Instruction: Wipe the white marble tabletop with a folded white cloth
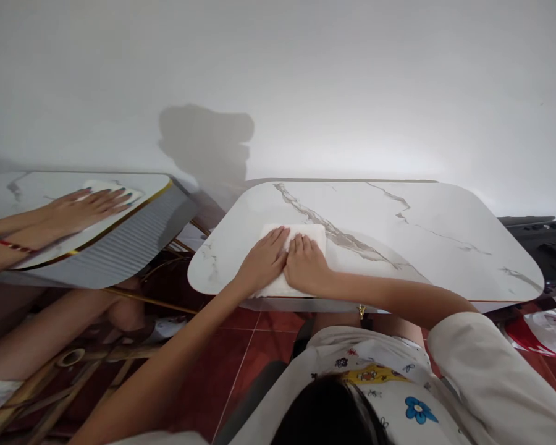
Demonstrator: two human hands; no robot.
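A folded white cloth lies on the white marble-patterned table, near its front edge and left of the middle. My left hand rests flat on the cloth's left part, fingers stretched forward. Beside it, my right hand presses down on the cloth with its fingers laid out, nearly touching the left one. Neither hand is wrapped around anything. The parts of the cloth under both palms are hidden.
At the left, another person's hands lie on a white cloth on a second marble-patterned table. A bamboo frame stands below. A black appliance sits at the right, and a pale wall is behind.
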